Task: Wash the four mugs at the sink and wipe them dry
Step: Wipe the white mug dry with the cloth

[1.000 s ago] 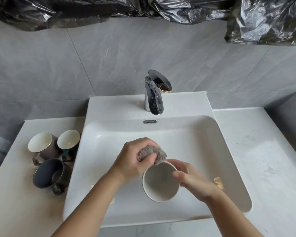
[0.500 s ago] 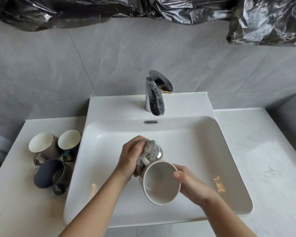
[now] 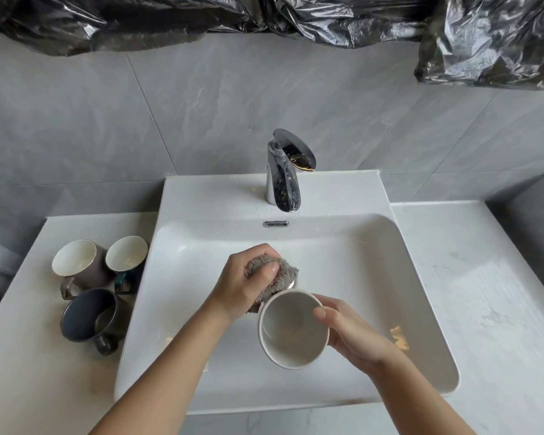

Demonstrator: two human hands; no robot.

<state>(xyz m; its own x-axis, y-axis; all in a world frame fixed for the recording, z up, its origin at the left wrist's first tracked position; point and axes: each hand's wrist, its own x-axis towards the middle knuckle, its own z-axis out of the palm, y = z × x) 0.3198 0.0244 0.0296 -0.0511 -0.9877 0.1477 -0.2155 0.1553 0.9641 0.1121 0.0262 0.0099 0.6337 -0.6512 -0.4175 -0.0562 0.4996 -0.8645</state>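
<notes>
The grey mug (image 3: 292,331) is over the white sink (image 3: 358,262), held up off the basin floor near the front edge. It is tilted, with its open mouth turned up and back toward me and its base pointing down and away into the basin. Its long axis runs slanted from the rim near me to the far, lower end. I cannot see the handle.

The fingers of my right hand (image 3: 349,334) are curled round the mug's right side, with the thumb lying over the rim. My left hand (image 3: 242,284) is closed round a bunched grey cloth (image 3: 283,274), thumb on top. The cloth is pressed against the mug's upper left outside, just behind the rim.

The sink is set into a pale marbled bench (image 3: 484,293). A chrome tap (image 3: 283,174) stands on the sink's back ledge, and an overflow slot (image 3: 275,223) sits below it.

Three mugs are clustered upright on the bench to the left, close together. A brown mug (image 3: 76,262) and a teal mug (image 3: 127,255) stand at the back, both pale inside. A dark mug (image 3: 90,315) stands in front of them.

Grey tiles (image 3: 107,120) cover the wall, and crumpled black plastic (image 3: 327,17) hangs along the top.
</notes>
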